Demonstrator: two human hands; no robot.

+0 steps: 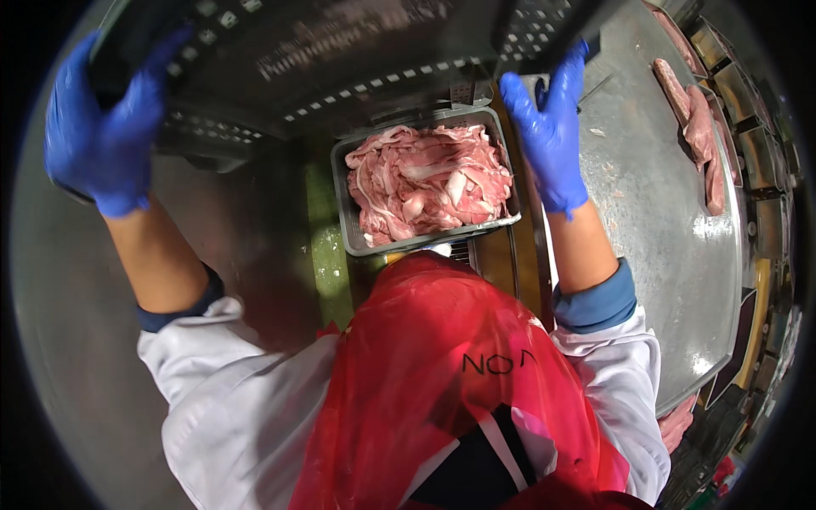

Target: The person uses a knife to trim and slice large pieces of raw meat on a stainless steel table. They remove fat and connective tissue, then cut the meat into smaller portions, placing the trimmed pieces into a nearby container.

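A large dark plastic crate point(357, 72) with rows of small square holes is held up across the top of the view. My left hand point(106, 136), in a blue glove, grips its left end, with the fingertips partly blurred. At its right end my right hand point(551, 132), gloved in blue too, closes on the edge; the exact grip is partly hidden. Below the crate, between my arms, stands a grey plastic tub point(367, 250) heaped with raw pink meat slices point(429, 183). Neither hand touches the meat.
To the right runs a steel work table point(654, 280) with long strips of raw meat point(695, 127) near its far edge. Metal pans point(739, 93) line up beyond it. A green strip point(327, 221) lies left of the tub. My red apron point(442, 340) is close to the tub.
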